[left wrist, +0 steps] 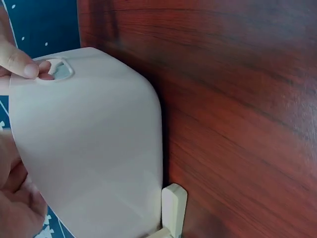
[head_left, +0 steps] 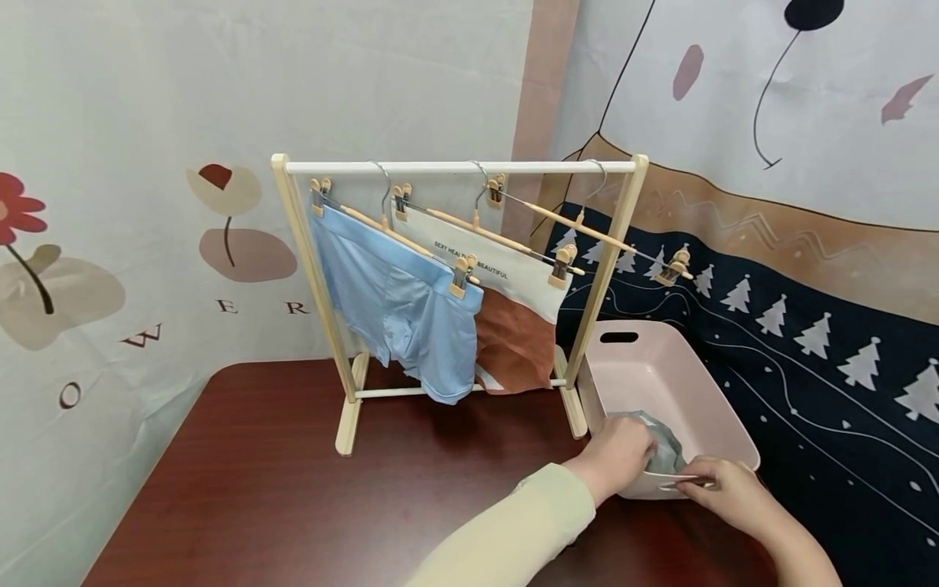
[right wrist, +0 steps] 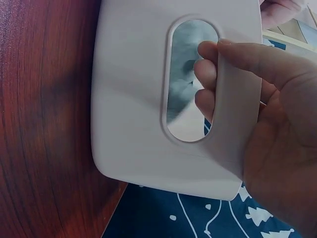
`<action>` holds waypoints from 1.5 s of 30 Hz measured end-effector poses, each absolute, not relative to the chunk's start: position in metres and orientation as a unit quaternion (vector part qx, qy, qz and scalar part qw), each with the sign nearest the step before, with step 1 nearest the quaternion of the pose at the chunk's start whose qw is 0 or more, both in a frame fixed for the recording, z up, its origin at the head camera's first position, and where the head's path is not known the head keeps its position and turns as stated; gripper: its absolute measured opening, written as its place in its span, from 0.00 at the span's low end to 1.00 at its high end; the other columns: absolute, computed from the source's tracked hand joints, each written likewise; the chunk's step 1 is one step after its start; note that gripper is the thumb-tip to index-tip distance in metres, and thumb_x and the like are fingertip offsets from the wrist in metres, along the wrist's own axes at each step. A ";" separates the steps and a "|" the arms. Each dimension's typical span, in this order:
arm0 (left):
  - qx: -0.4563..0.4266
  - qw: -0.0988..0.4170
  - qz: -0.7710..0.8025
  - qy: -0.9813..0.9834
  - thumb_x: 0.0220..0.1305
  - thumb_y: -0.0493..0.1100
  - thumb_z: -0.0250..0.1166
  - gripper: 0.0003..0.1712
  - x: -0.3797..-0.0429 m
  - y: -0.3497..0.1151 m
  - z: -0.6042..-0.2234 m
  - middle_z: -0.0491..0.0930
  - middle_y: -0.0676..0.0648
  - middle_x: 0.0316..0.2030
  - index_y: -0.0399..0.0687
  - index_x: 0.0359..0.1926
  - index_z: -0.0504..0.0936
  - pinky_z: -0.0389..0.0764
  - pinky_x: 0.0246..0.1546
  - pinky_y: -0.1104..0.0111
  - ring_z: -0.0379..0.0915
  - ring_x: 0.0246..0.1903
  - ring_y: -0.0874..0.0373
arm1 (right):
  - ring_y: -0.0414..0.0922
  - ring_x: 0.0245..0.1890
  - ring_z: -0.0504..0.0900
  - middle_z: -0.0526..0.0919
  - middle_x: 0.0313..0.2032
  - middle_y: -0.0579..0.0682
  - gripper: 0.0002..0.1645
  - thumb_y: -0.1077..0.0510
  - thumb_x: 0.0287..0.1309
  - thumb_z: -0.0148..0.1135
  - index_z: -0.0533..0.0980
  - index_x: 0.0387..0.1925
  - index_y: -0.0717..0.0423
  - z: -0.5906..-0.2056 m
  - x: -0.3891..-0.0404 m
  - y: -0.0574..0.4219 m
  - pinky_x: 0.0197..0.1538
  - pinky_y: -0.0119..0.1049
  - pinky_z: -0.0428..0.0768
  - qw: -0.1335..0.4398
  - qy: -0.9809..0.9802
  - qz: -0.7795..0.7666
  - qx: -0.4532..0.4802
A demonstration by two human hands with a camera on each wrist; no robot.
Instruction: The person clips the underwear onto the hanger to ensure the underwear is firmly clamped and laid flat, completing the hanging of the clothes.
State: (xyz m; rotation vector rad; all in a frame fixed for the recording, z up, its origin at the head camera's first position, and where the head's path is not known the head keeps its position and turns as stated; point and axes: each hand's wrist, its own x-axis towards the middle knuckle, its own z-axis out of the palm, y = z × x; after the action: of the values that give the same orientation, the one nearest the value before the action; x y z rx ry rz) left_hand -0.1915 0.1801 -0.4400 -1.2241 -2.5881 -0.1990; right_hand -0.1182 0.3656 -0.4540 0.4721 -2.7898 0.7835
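A pale pink basin stands at the right of the table. My right hand grips its near end at the handle slot, with fingers curled through the opening and the thumb outside. Over the near left rim, my left hand reaches in with bent fingers and holds a crumpled grey-green cloth. The basin wall hides part of this hand in the left wrist view. Through the slot, some of the cloth shows.
Left of the basin stands a wooden drying rack. Blue shorts and white-and-brown shorts hang from it on clip hangers. A bare clip hanger juts out at the right. The dark red table borders a printed curtain.
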 end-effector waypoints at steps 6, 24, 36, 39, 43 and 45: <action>-0.412 0.152 -0.096 -0.893 0.63 0.40 0.61 0.13 -0.192 0.174 -0.440 0.80 0.60 0.41 0.61 0.45 0.84 0.72 0.45 0.82 0.74 0.42 0.68 | 0.23 0.25 0.71 0.78 0.24 0.32 0.05 0.62 0.46 0.71 0.82 0.24 0.48 -0.454 -0.119 0.365 0.25 0.25 0.73 0.091 -0.948 0.262 0.156; -0.330 0.258 -0.266 -0.868 0.63 0.40 0.62 0.07 -0.215 0.148 -0.433 0.83 0.58 0.35 0.55 0.39 0.85 0.76 0.36 0.83 0.79 0.36 0.69 | 0.23 0.25 0.71 0.78 0.23 0.32 0.06 0.62 0.43 0.72 0.83 0.24 0.47 -0.457 -0.122 0.368 0.26 0.24 0.71 0.115 -0.947 0.246 0.173; -0.371 0.325 -0.358 -0.793 0.58 0.34 0.63 0.10 -0.215 0.104 -0.408 0.84 0.55 0.37 0.50 0.38 0.86 0.74 0.42 0.85 0.79 0.40 0.68 | 0.22 0.26 0.71 0.78 0.24 0.28 0.09 0.61 0.42 0.73 0.82 0.23 0.42 -0.456 -0.123 0.368 0.27 0.26 0.71 0.128 -0.948 0.228 0.181; -0.381 0.348 -0.363 -0.776 0.56 0.33 0.63 0.10 -0.213 0.090 -0.396 0.84 0.54 0.38 0.49 0.38 0.86 0.74 0.44 0.84 0.80 0.40 0.66 | 0.23 0.27 0.72 0.78 0.24 0.28 0.09 0.61 0.42 0.72 0.82 0.23 0.42 -0.456 -0.123 0.367 0.27 0.24 0.71 0.129 -0.946 0.230 0.189; -0.404 0.382 -0.340 -0.759 0.56 0.34 0.64 0.09 -0.209 0.071 -0.380 0.84 0.55 0.37 0.49 0.36 0.86 0.74 0.44 0.83 0.79 0.38 0.66 | 0.23 0.26 0.72 0.76 0.24 0.27 0.10 0.61 0.41 0.73 0.82 0.22 0.42 -0.457 -0.123 0.368 0.29 0.22 0.69 0.135 -0.946 0.226 0.191; -0.415 0.394 -0.330 -0.751 0.56 0.34 0.64 0.09 -0.207 0.061 -0.374 0.84 0.55 0.37 0.50 0.36 0.86 0.74 0.44 0.83 0.79 0.38 0.66 | 0.23 0.26 0.71 0.76 0.24 0.27 0.10 0.62 0.41 0.73 0.82 0.22 0.42 -0.457 -0.123 0.368 0.29 0.21 0.68 0.134 -0.945 0.227 0.193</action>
State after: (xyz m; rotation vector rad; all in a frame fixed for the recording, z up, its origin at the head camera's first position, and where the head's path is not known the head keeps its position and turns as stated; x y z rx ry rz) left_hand -0.2071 0.0606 -0.3743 -1.0539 -1.9051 -0.8362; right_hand -0.1229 0.3684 -0.4572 0.5584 -2.7395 0.6564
